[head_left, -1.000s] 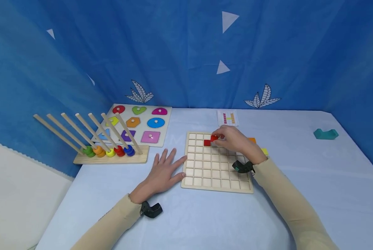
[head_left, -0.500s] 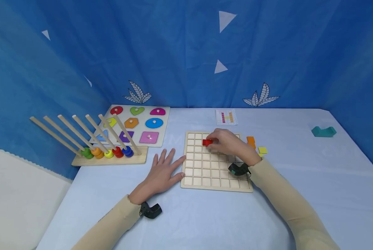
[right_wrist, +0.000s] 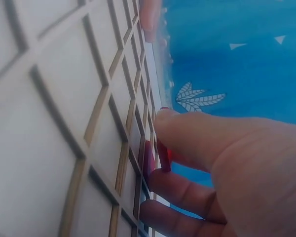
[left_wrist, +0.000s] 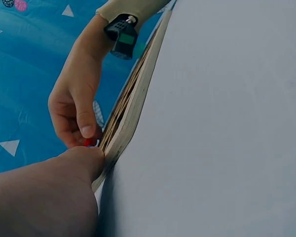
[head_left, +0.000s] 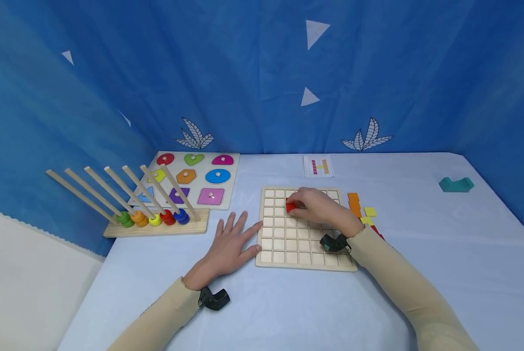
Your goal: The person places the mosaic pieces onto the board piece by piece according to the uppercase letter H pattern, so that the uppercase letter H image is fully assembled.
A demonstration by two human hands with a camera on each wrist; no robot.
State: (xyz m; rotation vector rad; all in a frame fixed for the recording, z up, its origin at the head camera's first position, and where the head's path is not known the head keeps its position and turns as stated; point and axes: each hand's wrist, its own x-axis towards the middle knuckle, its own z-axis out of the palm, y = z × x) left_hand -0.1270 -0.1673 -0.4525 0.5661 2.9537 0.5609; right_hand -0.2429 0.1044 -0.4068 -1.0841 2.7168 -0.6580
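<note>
My right hand (head_left: 316, 207) pinches a red square tile (right_wrist: 164, 157) between thumb and fingers, low over the wooden grid board (head_left: 305, 267). Right beside it, another red tile (right_wrist: 148, 160) sits in a cell of the grid in the right wrist view. From above the two overlap as one red patch, partly covered by the fingers. My left hand (head_left: 226, 249) lies on the table with fingers spread, its thumb and index fingertip at the board's left edge. Past the left hand, the left wrist view shows the right hand (left_wrist: 76, 98) with a bit of red under its fingertips.
Right of the board lie orange tiles (head_left: 354, 204), yellow tiles (head_left: 370, 211) and red tiles (head_left: 378, 232) partly under the sleeve. A pattern card (head_left: 319, 166) lies behind. Left are a peg counting stand (head_left: 196, 226) and a shape puzzle (head_left: 200, 163). A teal piece (head_left: 456, 185) sits far right.
My right hand has brought the pinched red tile left and slightly toward me, down to the other red tile. Red tiles near the sleeve have come into view. The left hand stays in place.
</note>
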